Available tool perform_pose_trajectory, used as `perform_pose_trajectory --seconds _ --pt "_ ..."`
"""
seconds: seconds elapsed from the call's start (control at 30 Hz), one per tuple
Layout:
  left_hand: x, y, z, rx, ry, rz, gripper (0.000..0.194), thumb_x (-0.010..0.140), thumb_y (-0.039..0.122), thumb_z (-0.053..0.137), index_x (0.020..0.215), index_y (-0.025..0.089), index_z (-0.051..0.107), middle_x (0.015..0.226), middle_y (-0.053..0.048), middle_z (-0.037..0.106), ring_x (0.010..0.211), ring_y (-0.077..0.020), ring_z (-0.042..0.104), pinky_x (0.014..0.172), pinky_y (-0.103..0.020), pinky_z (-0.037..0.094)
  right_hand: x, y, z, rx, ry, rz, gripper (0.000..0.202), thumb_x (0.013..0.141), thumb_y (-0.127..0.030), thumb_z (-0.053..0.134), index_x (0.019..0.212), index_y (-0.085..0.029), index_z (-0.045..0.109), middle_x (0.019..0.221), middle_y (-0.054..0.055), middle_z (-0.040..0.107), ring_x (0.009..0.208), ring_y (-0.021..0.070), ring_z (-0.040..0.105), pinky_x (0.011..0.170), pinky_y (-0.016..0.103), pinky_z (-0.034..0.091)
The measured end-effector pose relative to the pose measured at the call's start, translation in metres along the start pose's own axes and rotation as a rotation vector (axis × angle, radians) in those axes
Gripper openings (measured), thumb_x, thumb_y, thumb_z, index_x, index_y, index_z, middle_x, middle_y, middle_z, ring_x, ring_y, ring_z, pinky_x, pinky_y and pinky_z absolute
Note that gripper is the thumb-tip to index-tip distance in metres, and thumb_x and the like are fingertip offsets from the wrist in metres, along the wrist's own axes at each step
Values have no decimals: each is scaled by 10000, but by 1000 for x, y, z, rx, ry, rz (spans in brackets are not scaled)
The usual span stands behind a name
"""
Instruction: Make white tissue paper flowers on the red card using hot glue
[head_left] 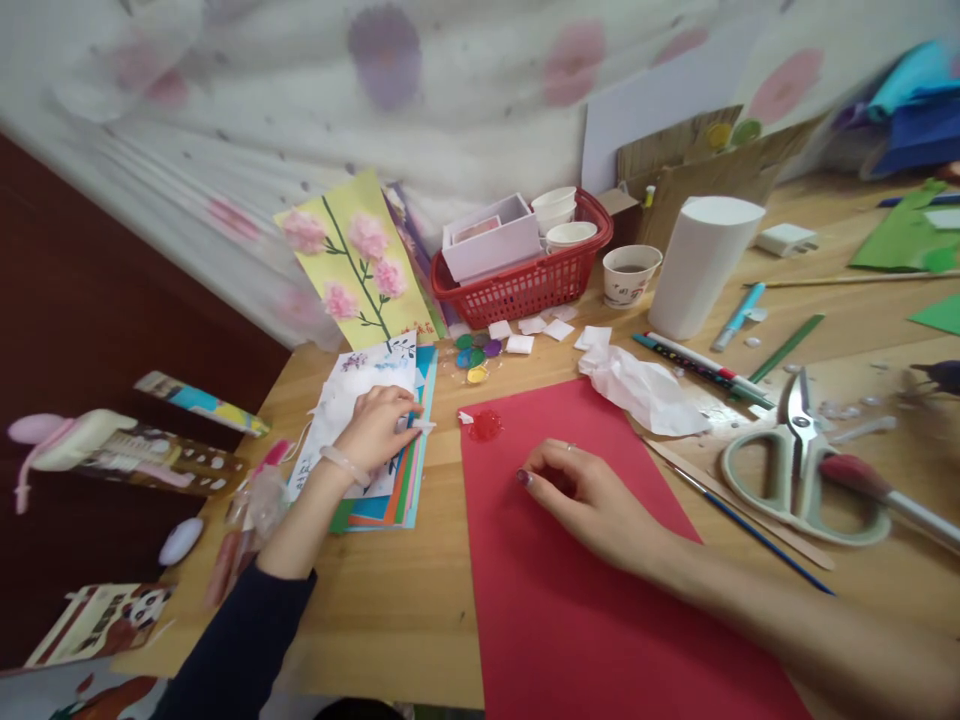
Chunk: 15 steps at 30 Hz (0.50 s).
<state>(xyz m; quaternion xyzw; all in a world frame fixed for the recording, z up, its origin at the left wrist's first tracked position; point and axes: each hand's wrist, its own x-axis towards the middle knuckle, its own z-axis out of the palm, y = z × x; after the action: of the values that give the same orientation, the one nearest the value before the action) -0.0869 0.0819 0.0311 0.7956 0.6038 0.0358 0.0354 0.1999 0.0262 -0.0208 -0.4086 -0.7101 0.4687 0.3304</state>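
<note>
a navy sleeve [236, 640], pale bangle [345, 465], silver ring [571, 447], dark glittery nail polish [523, 477].

We record the left fingers [399, 397] around a small white piece [424, 427], over a stack of coloured sheets [409, 485]. We see the right fingers [553, 456] curled above a red sheet [555, 620]; contact unclear. Beyond them, slightly left: a glossy red patch [486, 426] at the sheet's corner. To their right we log a blue-handled brush [765, 540] and scissors [799, 450]; farther beyond, crumpled tissue [645, 390] and a red basket [525, 300] on the table [405, 610].
</note>
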Motion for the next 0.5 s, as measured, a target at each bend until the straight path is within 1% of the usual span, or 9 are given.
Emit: perform_pose_trajectory --seconds 0.07,0.13,0.23,0.33,0.4,0.43,0.47,0.5 --pt "1 1 8 34 34 -35 115 764 247 648 838 245 737 1077 -63 712 1104 -307 557 972 -484 375 0 0 -1 -2 10 -9 184 892 -279 472 742 -196 538 762 17 588 718 161 543 661 284 409" --pt "1 3 8 -6 73 -45 130 800 239 602 807 243 731 1016 -45 733 1066 -285 577 974 -466 371 -1 1 -1 -4 24 -26 175 889 -262 473 737 -195 531 764 17 589 719 160 542 665 282 411" --pt "-5 10 3 -171 129 -78 184 828 281 554 858 235 730 937 -35 747 963 -247 632 930 -394 429 -1 2 2 -24 36 -50 172 888 -239 474 731 -192 523 752 16 583 711 155 539 668 277 412" --pt "-13 21 4 -393 170 -149 231 826 371 568 896 219 728 932 -40 751 924 -233 660 871 -343 480 0 -1 0 -91 -2 -89 165 892 -224 482 742 -183 536 748 18 583 696 145 535 657 263 411" --pt "-20 30 9 -573 145 -177 277 805 431 596 898 205 725 934 -48 755 925 -238 670 855 -343 501 -2 -7 -9 -193 -53 -130 156 902 -230 485 784 -177 573 776 28 604 693 142 543 651 257 408" --pt "-23 35 11 -668 116 -179 302 791 455 608 901 199 723 934 -53 756 921 -240 675 846 -346 512 -4 -10 -17 -276 -63 -140 157 908 -244 487 812 -178 592 791 33 614 690 144 549 647 259 404" --pt "-26 39 13 -755 82 -176 324 778 474 619 906 194 721 931 -57 758 914 -240 681 837 -348 523 -7 -14 -27 -387 -47 -131 163 914 -263 489 841 -181 609 807 41 625 691 150 557 643 265 398" --pt "-29 44 14 -826 47 -169 340 769 487 627 911 191 719 930 -60 758 909 -240 686 830 -349 533 -12 -17 -38 -524 -4 -103 172 916 -286 493 857 -185 619 815 50 630 688 161 563 632 273 388"
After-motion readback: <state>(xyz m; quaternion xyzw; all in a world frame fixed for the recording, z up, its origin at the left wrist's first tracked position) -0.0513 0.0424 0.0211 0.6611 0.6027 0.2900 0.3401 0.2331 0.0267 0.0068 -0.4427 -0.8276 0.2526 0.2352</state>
